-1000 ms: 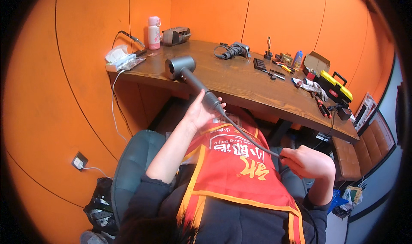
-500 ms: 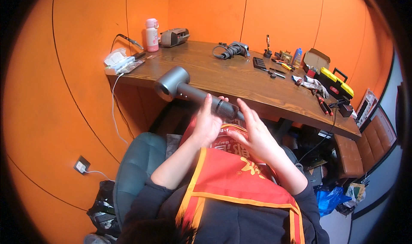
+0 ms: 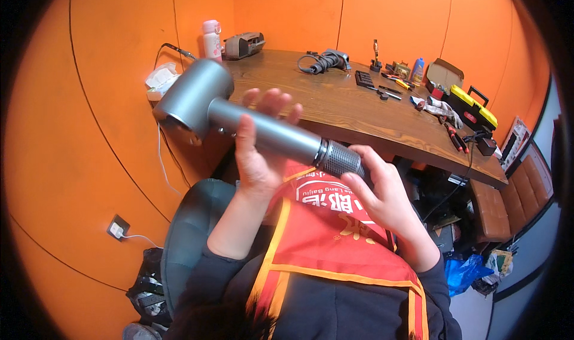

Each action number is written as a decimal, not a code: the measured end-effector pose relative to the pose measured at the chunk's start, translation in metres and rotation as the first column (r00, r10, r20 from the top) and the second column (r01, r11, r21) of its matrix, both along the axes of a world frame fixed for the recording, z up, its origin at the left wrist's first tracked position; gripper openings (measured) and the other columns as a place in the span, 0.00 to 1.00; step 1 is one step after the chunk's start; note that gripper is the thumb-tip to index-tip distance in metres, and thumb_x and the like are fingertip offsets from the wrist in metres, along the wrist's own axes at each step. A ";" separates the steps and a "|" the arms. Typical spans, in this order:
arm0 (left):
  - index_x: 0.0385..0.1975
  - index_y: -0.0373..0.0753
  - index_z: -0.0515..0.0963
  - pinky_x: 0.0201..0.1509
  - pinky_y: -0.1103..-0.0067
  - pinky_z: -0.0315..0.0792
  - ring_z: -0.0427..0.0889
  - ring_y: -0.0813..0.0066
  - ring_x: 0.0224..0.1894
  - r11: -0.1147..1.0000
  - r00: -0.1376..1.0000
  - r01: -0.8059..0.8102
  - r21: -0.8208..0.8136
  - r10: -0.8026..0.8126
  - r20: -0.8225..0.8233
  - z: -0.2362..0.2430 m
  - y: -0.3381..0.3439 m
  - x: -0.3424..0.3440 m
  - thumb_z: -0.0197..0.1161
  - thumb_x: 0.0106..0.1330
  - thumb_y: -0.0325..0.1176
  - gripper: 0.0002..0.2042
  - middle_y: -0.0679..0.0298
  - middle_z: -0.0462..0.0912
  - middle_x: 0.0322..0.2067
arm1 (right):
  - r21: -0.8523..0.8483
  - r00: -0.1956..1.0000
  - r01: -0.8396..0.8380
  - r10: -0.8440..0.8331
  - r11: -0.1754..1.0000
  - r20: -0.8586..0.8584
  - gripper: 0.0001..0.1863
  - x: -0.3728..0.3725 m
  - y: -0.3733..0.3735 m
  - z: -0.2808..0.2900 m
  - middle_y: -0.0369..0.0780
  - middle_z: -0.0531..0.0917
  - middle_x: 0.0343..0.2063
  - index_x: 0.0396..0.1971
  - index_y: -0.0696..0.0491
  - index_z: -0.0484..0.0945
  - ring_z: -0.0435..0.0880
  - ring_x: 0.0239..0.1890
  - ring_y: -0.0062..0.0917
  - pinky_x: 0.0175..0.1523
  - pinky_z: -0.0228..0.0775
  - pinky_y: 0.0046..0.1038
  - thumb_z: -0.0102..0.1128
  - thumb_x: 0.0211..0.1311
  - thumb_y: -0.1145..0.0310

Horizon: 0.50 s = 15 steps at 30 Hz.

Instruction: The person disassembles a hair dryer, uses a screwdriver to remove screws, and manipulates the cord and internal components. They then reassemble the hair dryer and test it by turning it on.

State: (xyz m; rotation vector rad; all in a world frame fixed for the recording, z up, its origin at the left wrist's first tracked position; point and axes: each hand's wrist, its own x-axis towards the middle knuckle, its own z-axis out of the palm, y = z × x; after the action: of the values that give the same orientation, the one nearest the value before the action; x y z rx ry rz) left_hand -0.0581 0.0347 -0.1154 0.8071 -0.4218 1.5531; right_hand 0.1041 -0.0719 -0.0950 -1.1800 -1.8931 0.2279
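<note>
A grey hair dryer (image 3: 190, 98) with a cylindrical head is raised over my lap, its handle slanting down to the right. My left hand (image 3: 258, 149) holds the handle from beneath, thumb on the near side, fingertips showing behind it. My right hand (image 3: 379, 196) grips the perforated filter end (image 3: 336, 158) at the handle's bottom, thumb against its underside. The cord is mostly hidden by my right hand. Below both hands lies my red and yellow apron (image 3: 335, 250).
A wooden desk (image 3: 317, 104) carries a pink bottle (image 3: 211, 38), a grey radio (image 3: 243, 46), a second dark corded device (image 3: 326, 62), several tools and a black-yellow toolbox (image 3: 469, 107). Orange walls surround it. A brown padded seat (image 3: 520, 187) stands at right.
The hair dryer has come up closer and tilted toward horizontal, its head now further left. My right hand has moved from the cord to the filter end of the handle.
</note>
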 end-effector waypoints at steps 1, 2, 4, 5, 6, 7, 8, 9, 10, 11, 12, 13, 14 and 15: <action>0.45 0.43 0.65 0.55 0.66 0.67 0.73 0.69 0.46 1.000 0.999 0.024 0.012 -0.024 0.021 0.002 -0.002 -0.004 0.57 0.60 0.42 0.18 0.63 0.74 0.39 | -0.056 0.999 -0.045 0.043 0.997 -0.029 0.18 0.000 -0.003 0.001 0.47 0.76 0.23 0.43 0.60 0.66 0.79 0.25 0.31 0.31 0.67 0.25 0.56 0.57 0.66; 0.44 0.44 0.65 0.54 0.65 0.67 0.74 0.69 0.43 0.999 0.998 0.048 0.024 -0.049 0.040 0.004 -0.003 -0.007 0.57 0.60 0.41 0.16 0.63 0.75 0.34 | -0.110 0.995 -0.090 0.084 0.990 -0.062 0.18 0.000 -0.005 0.002 0.47 0.76 0.23 0.43 0.60 0.67 0.78 0.24 0.29 0.31 0.67 0.24 0.56 0.57 0.66; 0.38 0.44 0.63 0.46 0.67 0.71 0.71 0.74 0.29 0.997 0.997 0.070 -0.023 -0.069 0.047 0.006 -0.009 -0.009 0.55 0.60 0.37 0.11 0.67 0.70 0.24 | -0.249 0.985 -0.169 0.153 0.954 -0.081 0.19 0.000 -0.004 0.006 0.43 0.77 0.24 0.45 0.60 0.66 0.78 0.28 0.23 0.30 0.66 0.22 0.55 0.59 0.64; 0.36 0.43 0.63 0.44 0.69 0.71 0.70 0.75 0.26 0.997 0.996 0.076 -0.006 -0.076 0.040 0.006 -0.012 -0.010 0.54 0.59 0.35 0.10 0.67 0.68 0.22 | -0.297 0.973 -0.224 0.199 0.928 -0.112 0.19 -0.001 -0.003 0.007 0.42 0.77 0.25 0.46 0.60 0.65 0.78 0.29 0.22 0.29 0.66 0.22 0.54 0.59 0.64; 0.34 0.43 0.62 0.41 0.71 0.71 0.68 0.75 0.24 0.996 0.996 0.083 0.011 -0.083 0.033 0.006 -0.015 -0.010 0.53 0.59 0.34 0.09 0.68 0.66 0.21 | -0.392 0.974 -0.216 0.171 0.894 -0.148 0.20 -0.001 -0.001 0.009 0.41 0.77 0.27 0.47 0.60 0.65 0.78 0.30 0.21 0.29 0.66 0.22 0.54 0.59 0.63; 0.33 0.43 0.62 0.39 0.72 0.70 0.67 0.76 0.24 0.994 0.993 0.107 0.022 -0.108 0.039 0.006 -0.017 -0.010 0.53 0.58 0.33 0.08 0.68 0.66 0.21 | -0.467 0.949 -0.296 0.203 0.833 -0.240 0.21 -0.003 -0.003 0.009 0.40 0.76 0.29 0.48 0.59 0.64 0.77 0.33 0.19 0.27 0.66 0.19 0.52 0.60 0.62; 0.33 0.43 0.61 0.36 0.73 0.69 0.67 0.76 0.23 0.991 0.990 0.131 0.034 -0.132 0.045 0.006 -0.020 -0.009 0.52 0.58 0.33 0.08 0.68 0.65 0.20 | -0.465 0.883 -0.433 0.259 0.772 -0.392 0.21 -0.004 -0.004 0.009 0.39 0.76 0.30 0.49 0.59 0.64 0.77 0.32 0.19 0.27 0.66 0.18 0.52 0.61 0.62; 0.32 0.43 0.61 0.34 0.75 0.69 0.66 0.77 0.22 0.987 0.986 0.154 0.040 -0.156 0.058 0.006 -0.022 -0.009 0.52 0.58 0.32 0.07 0.68 0.65 0.20 | -0.496 0.813 -0.524 0.231 0.693 -0.535 0.21 -0.005 -0.006 0.009 0.39 0.76 0.30 0.49 0.58 0.64 0.77 0.30 0.19 0.26 0.66 0.17 0.51 0.61 0.62; 0.32 0.43 0.61 0.32 0.76 0.68 0.66 0.77 0.22 0.986 0.985 0.162 0.050 -0.165 0.055 0.007 -0.024 -0.009 0.52 0.58 0.32 0.07 0.68 0.65 0.20 | -0.507 0.712 -0.635 0.187 0.583 -0.677 0.20 -0.007 -0.009 0.008 0.39 0.76 0.30 0.49 0.58 0.64 0.77 0.29 0.19 0.25 0.67 0.16 0.51 0.61 0.61; 0.32 0.43 0.61 0.31 0.76 0.67 0.65 0.77 0.21 0.984 0.983 0.170 0.056 -0.173 0.059 0.008 -0.025 -0.009 0.52 0.58 0.32 0.07 0.68 0.65 0.19 | -0.509 0.645 -0.705 0.150 0.493 -0.749 0.18 -0.007 -0.011 0.008 0.37 0.74 0.24 0.45 0.57 0.66 0.73 0.21 0.16 0.20 0.62 0.13 0.49 0.62 0.60; 0.32 0.43 0.61 0.29 0.77 0.65 0.65 0.77 0.21 0.983 0.982 0.175 0.058 -0.179 0.065 0.009 -0.027 -0.009 0.51 0.58 0.32 0.07 0.68 0.65 0.19 | -0.528 0.651 -0.700 0.125 0.481 -0.749 0.17 -0.009 -0.012 0.008 0.36 0.73 0.22 0.44 0.57 0.66 0.71 0.19 0.15 0.18 0.59 0.13 0.49 0.62 0.59; 0.32 0.43 0.61 0.29 0.77 0.65 0.65 0.77 0.21 0.979 0.978 0.195 0.061 -0.199 0.058 0.010 -0.028 -0.009 0.51 0.58 0.32 0.07 0.68 0.65 0.19 | -0.519 0.620 -0.743 0.145 0.422 -0.771 0.17 -0.011 -0.013 0.006 0.35 0.72 0.20 0.42 0.56 0.66 0.69 0.17 0.14 0.17 0.56 0.14 0.49 0.62 0.58; 0.32 0.43 0.61 0.28 0.78 0.65 0.65 0.78 0.20 0.975 0.975 0.213 0.059 -0.217 0.055 0.011 -0.030 -0.009 0.51 0.58 0.31 0.06 0.68 0.65 0.19 | -0.506 0.588 -0.783 0.161 0.362 -0.793 0.16 -0.011 -0.011 0.006 0.34 0.71 0.18 0.40 0.56 0.67 0.67 0.15 0.14 0.15 0.53 0.14 0.49 0.62 0.58; 0.32 0.43 0.62 0.28 0.78 0.65 0.65 0.78 0.20 0.970 0.970 0.234 0.065 -0.238 0.047 0.011 -0.031 -0.009 0.51 0.57 0.31 0.06 0.68 0.65 0.19 | -0.515 0.617 -0.746 0.147 0.422 -0.773 0.15 -0.014 -0.014 0.004 0.31 0.68 0.14 0.34 0.55 0.67 0.62 0.14 0.11 0.16 0.48 0.14 0.49 0.62 0.57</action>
State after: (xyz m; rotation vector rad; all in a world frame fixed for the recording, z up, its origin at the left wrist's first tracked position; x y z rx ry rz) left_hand -0.0671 0.0033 -0.1040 0.7330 -0.5847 1.3476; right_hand 0.0897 -0.0855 -0.0911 -0.8211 -1.4051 1.8100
